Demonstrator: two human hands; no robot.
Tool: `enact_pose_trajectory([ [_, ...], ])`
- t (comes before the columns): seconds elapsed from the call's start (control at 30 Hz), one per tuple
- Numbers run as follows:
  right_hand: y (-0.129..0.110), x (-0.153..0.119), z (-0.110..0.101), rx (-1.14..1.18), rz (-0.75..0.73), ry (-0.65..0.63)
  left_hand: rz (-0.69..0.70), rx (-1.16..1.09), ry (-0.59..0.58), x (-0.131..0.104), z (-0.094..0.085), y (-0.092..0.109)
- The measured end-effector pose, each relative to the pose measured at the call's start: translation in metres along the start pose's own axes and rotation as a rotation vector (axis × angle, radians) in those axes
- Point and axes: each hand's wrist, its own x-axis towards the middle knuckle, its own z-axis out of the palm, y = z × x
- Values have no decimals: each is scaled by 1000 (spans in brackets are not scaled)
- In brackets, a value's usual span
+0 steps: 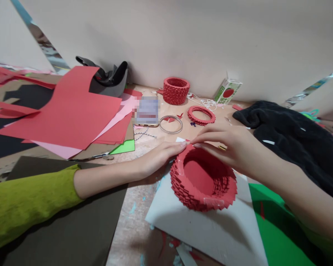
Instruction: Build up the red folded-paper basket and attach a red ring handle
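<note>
A round red bowl of folded paper pieces [180,188] sits tilted on a white board [224,229], its open top toward me. Shiny clear strips, like tape, lie on its rim. My left hand [163,155] reaches in from the left, fingers together and tips pressed on the far rim. From the right, my right hand [233,142] arches over the bowl and pinches the same spot on the rim. Both sets of fingertips nearly meet there. Whether a small piece lies between them is hidden.
Behind stand a red folded-paper cylinder [176,91], a red paper ring [201,115], a thin hoop [170,125], a phone [147,112] and a small box [228,90]. Red paper sheets [72,114] and scissors [100,156] lie left, black cloth [288,133] and green sheet [274,225] right.
</note>
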Motion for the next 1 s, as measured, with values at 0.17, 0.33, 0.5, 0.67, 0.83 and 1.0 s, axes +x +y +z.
enact_pose_trajectory([
  [0.17,-2,-2,-1,-203,-100,-92,15,5,-31,1,-1,0],
  [0.33,0,-2,-2,-230,-141,-107,15,-7,-24,1,-1,0],
  [0.5,4,0,1,-119,-114,-44,-29,-8,12,-1,2,1],
  [0.67,3,2,-2,11,-95,-15,-48,-4,40,-3,4,2],
  [0.83,-1,1,0,-43,-72,3,-28,-15,16,-2,3,2],
  [1.0,-5,0,2,-227,-95,-55,-14,22,-10,-1,1,2],
])
